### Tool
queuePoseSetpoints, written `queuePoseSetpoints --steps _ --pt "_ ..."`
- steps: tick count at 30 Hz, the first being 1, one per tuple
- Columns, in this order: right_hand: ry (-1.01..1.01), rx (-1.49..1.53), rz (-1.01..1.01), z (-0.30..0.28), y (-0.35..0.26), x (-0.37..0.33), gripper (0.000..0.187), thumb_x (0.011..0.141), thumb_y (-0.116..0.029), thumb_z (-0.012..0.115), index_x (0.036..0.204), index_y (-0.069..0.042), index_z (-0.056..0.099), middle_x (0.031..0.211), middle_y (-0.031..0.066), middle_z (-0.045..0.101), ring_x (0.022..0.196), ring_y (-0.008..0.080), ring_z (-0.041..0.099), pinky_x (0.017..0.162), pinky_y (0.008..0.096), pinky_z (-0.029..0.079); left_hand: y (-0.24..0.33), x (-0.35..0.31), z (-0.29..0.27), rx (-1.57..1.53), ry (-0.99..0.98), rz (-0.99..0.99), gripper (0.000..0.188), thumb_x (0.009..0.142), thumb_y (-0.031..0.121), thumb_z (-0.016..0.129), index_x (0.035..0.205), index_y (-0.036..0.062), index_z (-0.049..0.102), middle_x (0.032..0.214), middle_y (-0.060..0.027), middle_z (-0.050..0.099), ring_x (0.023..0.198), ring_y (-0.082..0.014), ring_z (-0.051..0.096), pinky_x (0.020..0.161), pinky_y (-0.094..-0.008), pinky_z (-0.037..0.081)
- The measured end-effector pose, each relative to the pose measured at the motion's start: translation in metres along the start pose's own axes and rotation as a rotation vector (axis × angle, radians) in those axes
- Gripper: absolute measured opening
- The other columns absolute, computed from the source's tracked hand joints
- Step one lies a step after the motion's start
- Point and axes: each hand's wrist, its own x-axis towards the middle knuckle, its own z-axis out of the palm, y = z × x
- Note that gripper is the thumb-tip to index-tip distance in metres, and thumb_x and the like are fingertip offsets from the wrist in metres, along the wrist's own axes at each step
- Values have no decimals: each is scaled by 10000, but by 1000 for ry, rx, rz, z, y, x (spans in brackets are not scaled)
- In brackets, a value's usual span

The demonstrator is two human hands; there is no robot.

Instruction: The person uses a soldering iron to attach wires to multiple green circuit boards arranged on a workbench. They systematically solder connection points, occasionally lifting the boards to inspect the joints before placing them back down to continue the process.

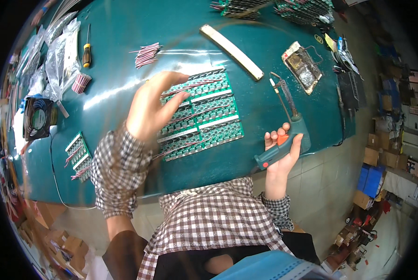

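Observation:
My right hand [286,161] is wrapped round the handle of a dark green soldering gun [300,128] with an orange trigger. The gun's tip points away from me, over the table right of a green circuit board panel [220,108]. Rows of small components cover the panel, and thin red, black and white wires [202,84] lie across it. Over the panel's left side is my left hand [149,107], thumb and fingers apart, with nothing visible between them. It hides part of the panel; whether its fingertips touch the wires I cannot tell.
Beyond the panel lie a wire bundle [147,55] and a long pale bar [232,52]. A grimy solder tray [302,67] sits at the far right. Leftward are a screwdriver [86,55], a black fan [38,119] and a smaller board [79,156]. Stacked boards [304,10] stand at the back.

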Motion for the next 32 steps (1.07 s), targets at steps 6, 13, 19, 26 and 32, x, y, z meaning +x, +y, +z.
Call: queuePoseSetpoints --steps 6,13,19,26,32 --pt "33 35 -30 -12 -12 8 431 885 -478 563 1040 -79 513 839 19 572 776 162 573 776 355 516 61 -33 -10 -456 96 172 201 820 28 631 1014 11 582 980 -104 645 871 -218 608 756 -340 492" --pt "28 47 -26 -16 -12 6 425 879 -482 573 1028 -88 514 837 14 563 764 150 558 704 321 509 125 -77 -37 -1167 516 518 169 732 177 762 827 147 625 875 3 609 822 -125 536 763 -276 375" --pt "-25 81 -8 -19 -9 8 436 873 -485 581 1037 -88 507 841 13 561 762 149 559 702 315 512 144 -105 -60 -836 962 732 91 710 197 726 705 150 648 799 21 593 798 -93 520 758 -237 359" --pt "-39 50 -30 -17 -9 5 438 864 -476 599 1035 -85 498 841 14 559 761 146 560 710 307 520 151 -118 -50 -370 1303 857 161 729 296 666 747 137 656 783 7 604 799 -94 530 758 -227 378" --pt "-98 75 -32 -23 -6 6 448 852 -463 622 1046 -82 490 871 12 558 785 151 566 726 310 525 155 -131 -47 -164 1432 899 246 742 367 623 777 127 662 772 -3 611 800 -95 537 757 -220 391"
